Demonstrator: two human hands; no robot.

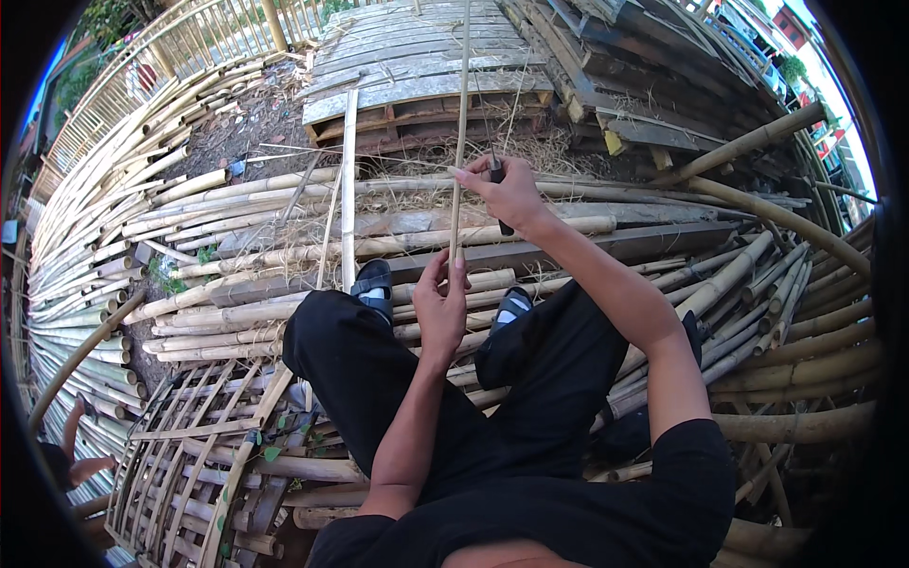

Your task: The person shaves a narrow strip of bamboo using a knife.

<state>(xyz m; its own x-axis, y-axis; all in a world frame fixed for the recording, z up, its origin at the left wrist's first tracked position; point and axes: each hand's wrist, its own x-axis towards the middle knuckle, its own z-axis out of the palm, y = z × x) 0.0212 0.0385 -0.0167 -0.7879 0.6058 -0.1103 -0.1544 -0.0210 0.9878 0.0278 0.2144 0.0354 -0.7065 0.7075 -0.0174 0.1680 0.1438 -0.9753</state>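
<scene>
A long, thin bamboo strip [461,114] stands almost upright in front of me and runs out past the top of the view. My left hand [441,308] pinches its lower end between thumb and fingers, above my knees. Higher up, my right hand [511,194] is closed around the black handle of a knife [505,227]. The knife's narrow dark blade points up and away, close to the strip's right side. My right thumb and fingertips reach to the strip and appear to touch it.
Bamboo poles [275,189] lie around my sandalled feet. A wooden pallet [426,90] lies ahead, with stacked timber [653,85] to its right. A pale flat slat [349,180] leans ahead of my left foot. A woven bamboo frame [189,454] sits at lower left; thick poles [757,142] jut in at right.
</scene>
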